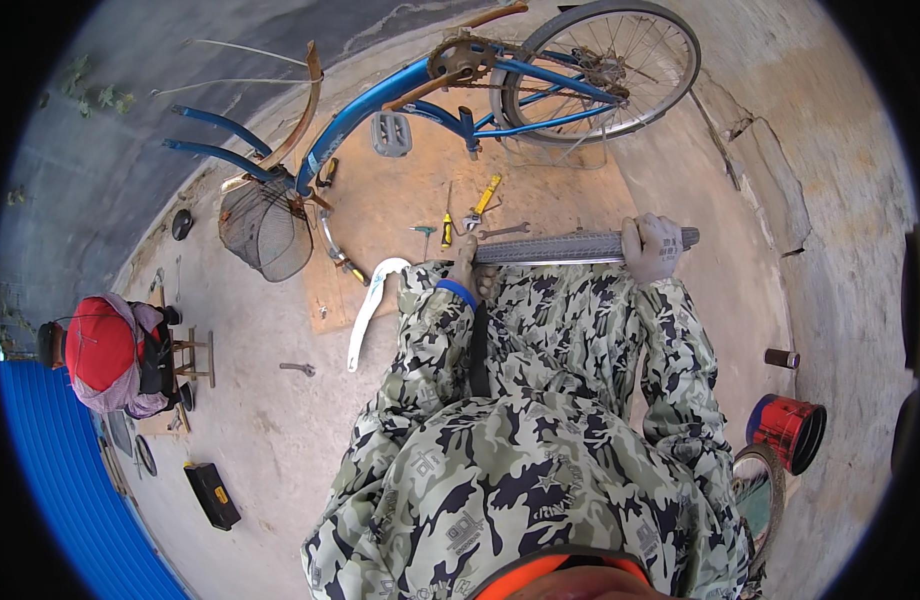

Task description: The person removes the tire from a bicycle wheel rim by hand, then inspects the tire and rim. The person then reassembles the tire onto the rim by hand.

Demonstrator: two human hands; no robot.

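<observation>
A bicycle wheel with a dark tyre (pixel 555 248) lies across my lap, seen nearly edge-on, its silvery rim showing along the lower side. My left hand (pixel 465 272), with a blue band at the wrist, is closed round the wheel's left end. At the right end, my right hand (pixel 652 247) in a pale glove wraps over the tyre. Just beyond the wheel lie a spanner (pixel 506 231), an adjustable wrench (pixel 472 221), a yellow-handled tool (pixel 488 194) and a yellow-and-black screwdriver (pixel 447 228). A white curved mudguard-like piece (pixel 372 312) rests left of my knee.
A blue bicycle frame (pixel 370 100) with its rear wheel (pixel 620 70) lies ahead on a wooden board (pixel 580 185). A wire basket (pixel 268 228) sits by its front. Another person in red (pixel 102 345) is at far left, near a black toolbox (pixel 213 496). A red bucket (pixel 786 433) stands at right.
</observation>
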